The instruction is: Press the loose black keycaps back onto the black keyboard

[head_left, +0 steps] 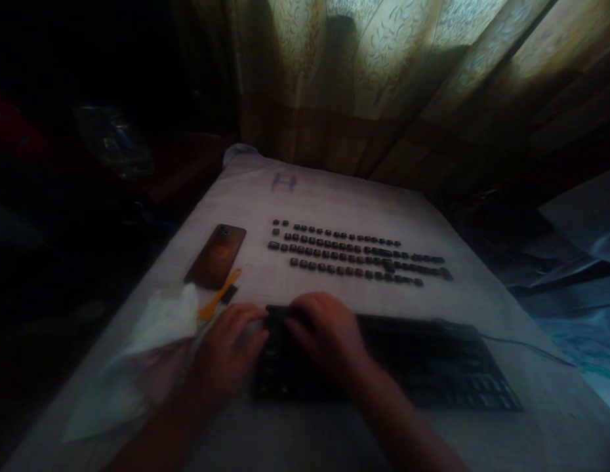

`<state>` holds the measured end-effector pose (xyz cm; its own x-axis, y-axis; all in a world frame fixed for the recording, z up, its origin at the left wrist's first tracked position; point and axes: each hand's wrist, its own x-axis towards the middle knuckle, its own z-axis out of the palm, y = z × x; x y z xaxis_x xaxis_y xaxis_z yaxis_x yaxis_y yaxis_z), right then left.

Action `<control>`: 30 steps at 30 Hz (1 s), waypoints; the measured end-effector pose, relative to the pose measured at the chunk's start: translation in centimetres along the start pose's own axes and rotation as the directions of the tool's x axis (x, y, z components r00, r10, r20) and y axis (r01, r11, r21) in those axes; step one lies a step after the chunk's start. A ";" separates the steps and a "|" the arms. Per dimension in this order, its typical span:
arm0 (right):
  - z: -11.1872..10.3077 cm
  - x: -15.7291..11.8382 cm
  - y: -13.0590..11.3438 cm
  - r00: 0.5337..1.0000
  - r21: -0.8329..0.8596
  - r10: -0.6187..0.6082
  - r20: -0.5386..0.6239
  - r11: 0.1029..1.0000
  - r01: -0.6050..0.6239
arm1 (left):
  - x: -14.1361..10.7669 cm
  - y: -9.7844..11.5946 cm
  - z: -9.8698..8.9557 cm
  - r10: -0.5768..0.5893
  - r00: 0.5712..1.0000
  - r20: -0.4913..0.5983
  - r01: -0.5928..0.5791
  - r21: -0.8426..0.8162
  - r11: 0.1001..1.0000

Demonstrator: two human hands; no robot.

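A black keyboard lies on the cloth in front of me, its details dim and blurred. At its upper left edge is my left hand, with thumb and fingertips curved against the keyboard's side. My right hand rests over the upper left part of the keys, fingers curled and thumb drawn in. Whatever lies between those fingers is hidden. Beyond the keyboard, loose black keycaps are laid out in several rows on the cloth.
Left of the keycaps lie a smartphone, an orange tool and a small dark piece. A crumpled whitish bag sits beside my left forearm. The keyboard's cable runs right. Curtains hang behind the cloth-covered surface.
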<state>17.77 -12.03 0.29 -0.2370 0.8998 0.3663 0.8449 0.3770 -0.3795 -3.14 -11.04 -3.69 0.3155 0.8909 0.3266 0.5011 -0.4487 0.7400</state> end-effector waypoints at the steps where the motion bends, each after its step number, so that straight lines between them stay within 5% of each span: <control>1: -0.1 -1.5 -0.3 0.998 0.049 -0.031 -0.050 0.998 0.034 | -0.3 0.4 0.0 0.037 0.999 0.000 -0.037 -0.009 0.999; 7: 0.3 -6.3 -1.3 0.975 0.148 -0.023 -0.221 0.987 0.057 | -1.5 2.7 0.8 0.218 0.972 0.093 -0.207 -0.113 0.972; 18: 0.8 -6.4 -1.6 0.929 0.141 -0.158 -0.334 0.966 0.215 | -1.3 3.9 0.8 0.153 0.976 0.154 -0.135 -0.117 0.984; 30: 0.3 -6.5 -1.3 0.946 0.105 -0.153 -0.285 0.976 0.190 | -1.2 4.2 0.9 0.107 0.980 0.167 -0.095 -0.074 0.993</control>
<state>18.07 -18.31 -1.86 -0.2167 0.7311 0.6469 0.7294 0.5617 -0.3905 -0.73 -14.09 -1.49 0.4974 0.8137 0.3008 0.4073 -0.5251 0.7472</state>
